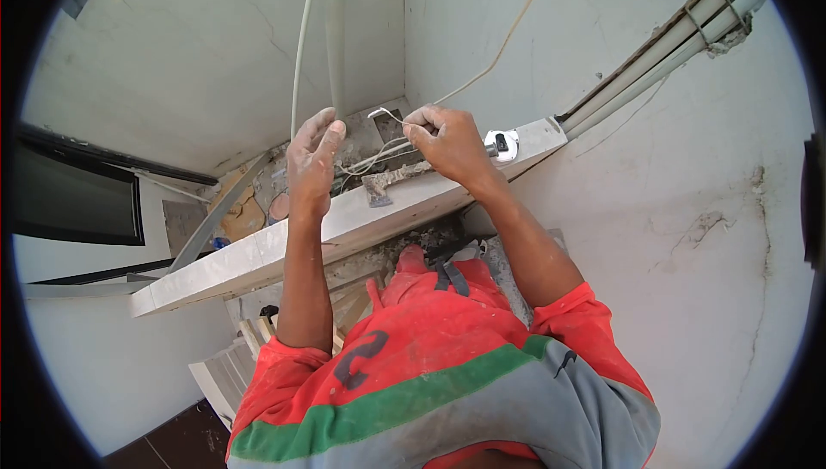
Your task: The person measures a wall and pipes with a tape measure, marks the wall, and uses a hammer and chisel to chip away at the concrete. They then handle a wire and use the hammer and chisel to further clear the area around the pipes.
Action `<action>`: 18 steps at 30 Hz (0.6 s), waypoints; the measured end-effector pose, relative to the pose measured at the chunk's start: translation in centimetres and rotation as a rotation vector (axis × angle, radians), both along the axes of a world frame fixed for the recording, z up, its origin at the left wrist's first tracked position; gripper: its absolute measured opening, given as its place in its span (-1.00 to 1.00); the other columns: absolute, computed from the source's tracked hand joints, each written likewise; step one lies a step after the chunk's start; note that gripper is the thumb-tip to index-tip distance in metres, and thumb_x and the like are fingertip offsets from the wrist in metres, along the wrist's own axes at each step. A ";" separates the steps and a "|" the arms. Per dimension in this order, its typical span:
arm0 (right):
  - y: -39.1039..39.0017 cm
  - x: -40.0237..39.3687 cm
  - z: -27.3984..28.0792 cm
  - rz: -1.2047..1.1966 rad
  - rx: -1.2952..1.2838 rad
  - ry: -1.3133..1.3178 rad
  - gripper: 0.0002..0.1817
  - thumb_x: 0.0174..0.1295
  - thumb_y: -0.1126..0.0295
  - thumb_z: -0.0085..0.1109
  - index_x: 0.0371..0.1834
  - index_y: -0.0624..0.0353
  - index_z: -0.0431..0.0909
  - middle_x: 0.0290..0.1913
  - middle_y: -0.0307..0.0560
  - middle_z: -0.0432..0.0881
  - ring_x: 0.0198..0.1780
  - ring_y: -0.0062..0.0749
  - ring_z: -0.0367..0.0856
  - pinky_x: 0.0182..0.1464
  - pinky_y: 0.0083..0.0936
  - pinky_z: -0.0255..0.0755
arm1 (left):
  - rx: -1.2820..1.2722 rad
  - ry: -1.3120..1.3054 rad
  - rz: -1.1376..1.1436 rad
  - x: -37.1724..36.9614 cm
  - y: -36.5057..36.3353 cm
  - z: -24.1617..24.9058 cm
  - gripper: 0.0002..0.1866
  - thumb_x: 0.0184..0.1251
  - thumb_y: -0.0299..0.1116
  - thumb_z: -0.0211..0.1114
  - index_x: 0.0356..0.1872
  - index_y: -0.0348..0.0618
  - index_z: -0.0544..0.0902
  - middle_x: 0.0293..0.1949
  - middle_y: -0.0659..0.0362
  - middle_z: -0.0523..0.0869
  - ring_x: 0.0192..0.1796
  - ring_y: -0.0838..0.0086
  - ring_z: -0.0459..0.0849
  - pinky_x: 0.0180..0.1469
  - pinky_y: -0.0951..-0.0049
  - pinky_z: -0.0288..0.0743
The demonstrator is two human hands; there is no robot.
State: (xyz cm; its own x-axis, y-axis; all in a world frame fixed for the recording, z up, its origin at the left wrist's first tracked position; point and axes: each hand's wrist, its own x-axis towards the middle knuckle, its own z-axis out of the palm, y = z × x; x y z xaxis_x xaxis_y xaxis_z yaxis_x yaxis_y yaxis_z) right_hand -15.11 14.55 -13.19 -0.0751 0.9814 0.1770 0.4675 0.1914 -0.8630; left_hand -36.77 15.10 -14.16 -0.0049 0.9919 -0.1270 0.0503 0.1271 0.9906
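Note:
My left hand [311, 159] is raised above a white ledge [258, 258], fingers curled around thin white wires [379, 152] near a vertical pipe [335, 30]. My right hand [447, 144] pinches the end of a thin white wire [385, 112] above the same ledge. A dirty trowel-like tool [387, 183] lies on the ledge between both hands. A white plastic fitting [502, 144] sits on the ledge just right of my right hand.
White plastered walls surround a narrow corner. Two white conduits [662, 47] run diagonally at the upper right. A thin cable [508, 39] climbs the wall. A dark window frame [77, 202] is at left. Wooden slats [258, 331] lie below.

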 end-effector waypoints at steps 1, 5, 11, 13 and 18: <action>0.0 0.0 0.1 0.015 -0.011 -0.007 -0.79 0.23 0.36 0.24 -0.23 0.32 0.67 -0.47 -0.20 0.64 -0.42 -0.63 0.48 -0.35 -0.55 0.39 | 0.117 0.047 -0.008 -0.2 0.0 0.3 -0.39 0.32 -0.06 0.31 0.32 -0.14 0.46 0.26 0.01 0.49 0.28 0.17 0.45 0.25 0.08 0.33; -0.6 -0.1 0.0 0.070 -0.083 0.000 -0.79 0.22 0.36 0.26 -0.25 0.32 0.67 -0.47 -0.20 0.62 -0.41 -0.63 0.48 -0.34 -0.57 0.39 | 0.825 0.559 -0.082 2.6 -0.1 1.6 -0.57 0.25 -0.25 0.32 0.09 -0.25 0.61 -0.09 -0.05 0.70 -0.02 0.12 0.67 0.11 0.27 0.49; -1.4 1.1 -1.2 0.135 -0.347 0.302 -0.79 0.24 0.34 0.28 -0.30 0.31 0.65 -0.45 -0.25 0.61 -0.40 -0.68 0.46 -0.33 -0.65 0.35 | 0.436 0.425 -0.342 2.3 0.8 -0.2 -0.81 0.25 -0.36 0.30 -0.31 -0.33 0.66 -0.45 0.05 0.66 -0.36 0.31 0.61 -0.25 0.32 0.44; -1.7 1.5 -2.1 0.143 -0.435 0.545 -0.80 0.25 0.34 0.27 -0.30 0.31 0.64 -0.43 -0.27 0.60 -0.39 -0.70 0.45 -0.32 -0.68 0.34 | 0.319 0.344 -0.309 2.5 0.4 -0.6 -0.82 0.26 -0.37 0.29 -0.32 -0.33 0.67 -0.49 0.13 0.64 -0.41 0.44 0.56 -0.29 0.41 0.41; -2.6 1.0 -4.1 0.080 -0.505 1.020 -0.81 0.27 0.40 0.24 -0.23 0.35 0.66 -0.32 -0.19 0.66 -0.28 -0.57 0.56 -0.22 -0.63 0.42 | 0.155 0.149 -0.208 4.4 -0.8 -3.0 -0.82 0.28 -0.36 0.29 -0.36 -0.31 0.67 -0.52 0.31 0.58 -0.43 0.67 0.45 -0.36 0.56 0.35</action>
State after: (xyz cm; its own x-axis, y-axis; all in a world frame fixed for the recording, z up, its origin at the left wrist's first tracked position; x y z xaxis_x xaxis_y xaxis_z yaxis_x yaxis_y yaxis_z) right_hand -14.11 11.92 -17.28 -0.1881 0.9565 -0.2230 -0.4934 -0.2883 -0.8206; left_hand -32.40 14.29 -17.13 0.1928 0.9812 0.0125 0.2057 -0.0529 0.9772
